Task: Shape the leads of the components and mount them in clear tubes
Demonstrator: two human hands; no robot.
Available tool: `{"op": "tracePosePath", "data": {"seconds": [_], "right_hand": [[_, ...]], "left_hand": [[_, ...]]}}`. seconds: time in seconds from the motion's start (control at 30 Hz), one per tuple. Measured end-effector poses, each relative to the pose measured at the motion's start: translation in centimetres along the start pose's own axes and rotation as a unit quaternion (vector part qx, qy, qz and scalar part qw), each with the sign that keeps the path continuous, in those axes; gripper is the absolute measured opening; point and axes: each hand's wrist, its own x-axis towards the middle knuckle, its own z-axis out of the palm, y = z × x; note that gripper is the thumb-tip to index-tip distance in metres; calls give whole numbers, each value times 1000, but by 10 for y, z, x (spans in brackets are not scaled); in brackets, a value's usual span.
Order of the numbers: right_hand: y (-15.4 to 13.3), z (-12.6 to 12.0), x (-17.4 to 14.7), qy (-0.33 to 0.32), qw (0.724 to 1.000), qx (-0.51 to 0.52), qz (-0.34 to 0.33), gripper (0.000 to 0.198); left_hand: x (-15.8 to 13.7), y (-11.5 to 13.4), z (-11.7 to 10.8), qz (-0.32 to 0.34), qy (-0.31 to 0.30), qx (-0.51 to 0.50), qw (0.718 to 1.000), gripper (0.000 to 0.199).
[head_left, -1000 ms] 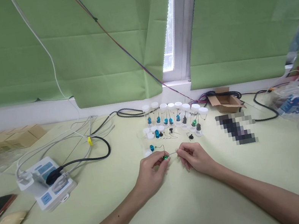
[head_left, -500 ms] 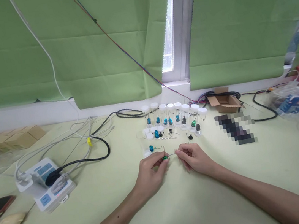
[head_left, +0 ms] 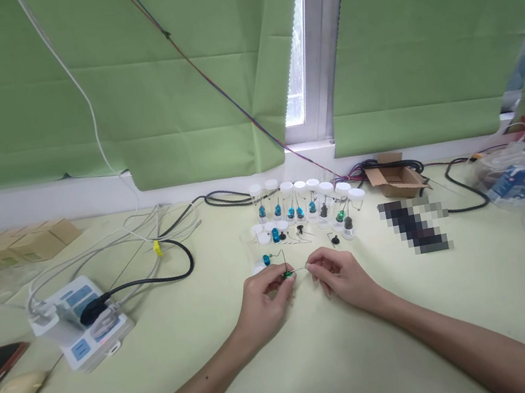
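Left hand (head_left: pixel 263 301) pinches a green part (head_left: pixel 287 275), right hand (head_left: pixel 341 275) a thin wire (head_left: pixel 299 268).

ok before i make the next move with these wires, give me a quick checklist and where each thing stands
1. Left hand grips the small shiny green piece: ok, pinched at the fingertips.
2. Right hand grips the thin straight metal wire: ok, its end is between thumb and finger.
3. Wire firmly fixed in the green piece: cannot tell, too small.
4. Space just beyond the left hand free of loose parts: not ok, a small glossy blue piece lies there.
5. Thick black power cable away from both hands: ok, it lies off to the left.
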Motion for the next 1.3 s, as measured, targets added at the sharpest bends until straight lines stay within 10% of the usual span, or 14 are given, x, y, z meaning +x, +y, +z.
{"op": "tracePosePath", "data": {"seconds": [1.3], "right_hand": [[8, -1, -2, 46, 979, -124, -157, 20]], "left_hand": [[-5, -4, -1, 49, 60, 8, 997, 15]]}}
